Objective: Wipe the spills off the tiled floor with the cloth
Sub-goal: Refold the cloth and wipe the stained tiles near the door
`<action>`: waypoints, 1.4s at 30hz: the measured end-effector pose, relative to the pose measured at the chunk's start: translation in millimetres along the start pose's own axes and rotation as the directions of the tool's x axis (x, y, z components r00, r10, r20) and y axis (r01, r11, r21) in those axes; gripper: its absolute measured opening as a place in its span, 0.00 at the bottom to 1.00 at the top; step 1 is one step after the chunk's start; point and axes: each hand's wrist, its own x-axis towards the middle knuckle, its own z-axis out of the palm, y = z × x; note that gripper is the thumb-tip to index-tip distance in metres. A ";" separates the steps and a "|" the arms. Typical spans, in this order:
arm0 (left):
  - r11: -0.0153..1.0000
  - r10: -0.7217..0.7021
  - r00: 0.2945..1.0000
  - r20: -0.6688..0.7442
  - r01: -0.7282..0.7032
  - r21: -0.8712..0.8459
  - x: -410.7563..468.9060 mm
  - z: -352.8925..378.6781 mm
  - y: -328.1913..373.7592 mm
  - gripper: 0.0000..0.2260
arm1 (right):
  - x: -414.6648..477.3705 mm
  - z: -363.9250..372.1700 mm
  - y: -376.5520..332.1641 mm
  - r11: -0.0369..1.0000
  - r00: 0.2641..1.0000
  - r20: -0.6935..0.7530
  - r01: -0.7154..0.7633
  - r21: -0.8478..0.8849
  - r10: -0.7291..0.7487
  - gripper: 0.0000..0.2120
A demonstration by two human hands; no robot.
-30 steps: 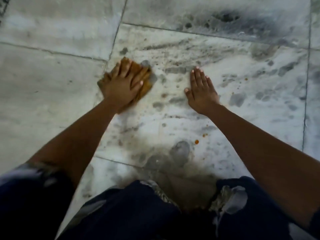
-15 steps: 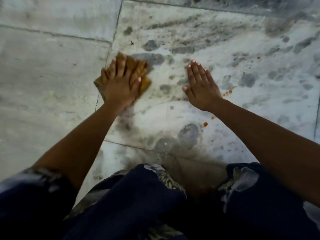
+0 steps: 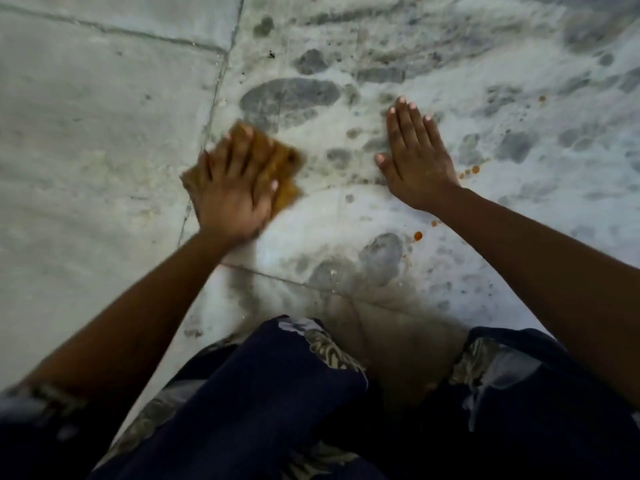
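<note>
Two hands on the tiled floor [image 3: 86, 133]: left hand [image 3: 232, 188] presses the cloth [image 3: 280, 161] flat at 11 o'clock, looks mid-wipe; right hand [image 3: 415, 157] braces open at 1 o'clock; next pass should sweep toward the orange drops [image 3: 418, 236] at 3 o'clock.

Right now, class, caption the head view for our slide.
Left hand presses an orange cloth on the stained tiled floor; right hand rests flat nearby.

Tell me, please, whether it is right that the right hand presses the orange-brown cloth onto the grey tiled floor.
Not quite. The head view shows the left hand pressing the orange-brown cloth onto the grey tiled floor. The right hand lies flat on the tile beside it and holds nothing.
</note>
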 end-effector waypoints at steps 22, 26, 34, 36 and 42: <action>0.971 -0.228 0.971 0.064 0.232 -0.053 -12.0 -2.9 30.7 0.29 | 6.2 -12.1 -1.5 1.000 0.992 0.126 0.001 -0.022 0.002 0.31; 0.993 0.099 0.993 0.064 -0.095 -0.068 -95.0 8.1 63.6 0.27 | 3.1 -13.2 -3.5 1.000 0.992 0.125 -0.005 -0.016 0.007 0.30; 0.974 -0.189 0.978 0.083 0.198 -0.109 -73.2 0.0 -17.7 0.27 | 3.1 -14.5 -6.1 0.999 0.991 0.131 -0.013 -0.031 0.017 0.30; 0.943 -0.294 0.948 0.124 0.309 -0.127 -34.1 -11.9 -0.6 0.26 | 3.8 -14.9 -6.9 1.000 0.992 0.123 -0.011 -0.022 0.013 0.31; 0.994 0.070 0.991 0.113 -0.061 -0.086 -59.7 -1.4 73.8 0.28 | 2.8 -15.5 -1.4 1.000 0.991 0.132 0.002 -0.012 -0.001 0.31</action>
